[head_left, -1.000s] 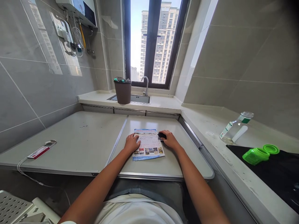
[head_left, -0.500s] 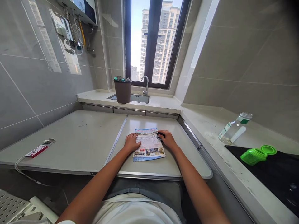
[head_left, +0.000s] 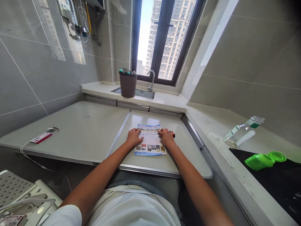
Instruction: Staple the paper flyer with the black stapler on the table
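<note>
A printed flyer with a blue border, lines of text and a row of small pictures lies flat on the white table. My left hand rests at its left edge, thumb apart from the fingers and lying on the paper. My right hand is at the upper right edge with fingers bent onto the sheet. A small black object with an orange end sticks out at that hand's outer side; the hand covers most of it, so its kind is unclear.
A white-and-red cabled device lies on the table's left part. Behind the table, a brown bin stands by the sink. On the right counter are a clear bottle and an open green container.
My view has tilted down and turned slightly. My right hand has turned palm-down onto the flyer's edge; the black object, before at its inner side, now shows at its outer side.
</note>
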`<state>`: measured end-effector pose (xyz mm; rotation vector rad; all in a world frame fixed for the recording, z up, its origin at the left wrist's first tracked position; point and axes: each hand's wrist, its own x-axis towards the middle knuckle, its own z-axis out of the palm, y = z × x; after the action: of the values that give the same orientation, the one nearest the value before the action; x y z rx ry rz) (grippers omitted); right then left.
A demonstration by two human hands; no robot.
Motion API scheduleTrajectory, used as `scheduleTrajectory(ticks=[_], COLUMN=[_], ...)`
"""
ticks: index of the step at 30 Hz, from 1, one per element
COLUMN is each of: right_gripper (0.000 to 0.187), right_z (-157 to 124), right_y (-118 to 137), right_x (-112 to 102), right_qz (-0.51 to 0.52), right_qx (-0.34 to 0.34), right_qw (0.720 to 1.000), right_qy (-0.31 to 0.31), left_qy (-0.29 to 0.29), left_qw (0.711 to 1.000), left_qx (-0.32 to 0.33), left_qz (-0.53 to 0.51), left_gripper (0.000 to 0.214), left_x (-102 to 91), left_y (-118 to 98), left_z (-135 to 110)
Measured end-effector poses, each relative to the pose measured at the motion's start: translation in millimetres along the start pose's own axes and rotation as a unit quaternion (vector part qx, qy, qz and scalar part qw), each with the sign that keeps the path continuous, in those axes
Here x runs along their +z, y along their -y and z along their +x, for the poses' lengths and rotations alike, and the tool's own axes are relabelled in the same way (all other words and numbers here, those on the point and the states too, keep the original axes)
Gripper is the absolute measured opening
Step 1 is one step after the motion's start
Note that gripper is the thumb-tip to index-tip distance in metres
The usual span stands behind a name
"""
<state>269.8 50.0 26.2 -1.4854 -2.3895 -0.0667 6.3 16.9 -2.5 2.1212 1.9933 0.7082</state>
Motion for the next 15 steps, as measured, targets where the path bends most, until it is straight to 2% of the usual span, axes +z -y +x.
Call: scheduleTrajectory(ticks=[8,11,15], right_gripper=[0.028,0.028,0.039], right_z=[-3.9,-6.4,-8.4], right_y=[5.8,2.6,-10.0], right_x=[-3.2,-5.5,-11.0], right_qz=[-0.077,-0.051,0.022], right_qx=[-0.031,-0.035,0.003], right_qw=[0.996,0.998,0.999], right_qy=[0.036,0.006,-0.029], left_qy=[0.006,0.016,0.011], left_qw=[1.000,1.000,1.000], left_qx=[-0.003,-0.002,0.002], left_qz=[0.010,0.016,0.016], left_gripper=[0.046,0.047,0.047], left_x=[-2.9,-5.4,-4.9], left_y=[-2.1,-2.5,-0.5], left_z=[-1.2,-1.0,-0.1])
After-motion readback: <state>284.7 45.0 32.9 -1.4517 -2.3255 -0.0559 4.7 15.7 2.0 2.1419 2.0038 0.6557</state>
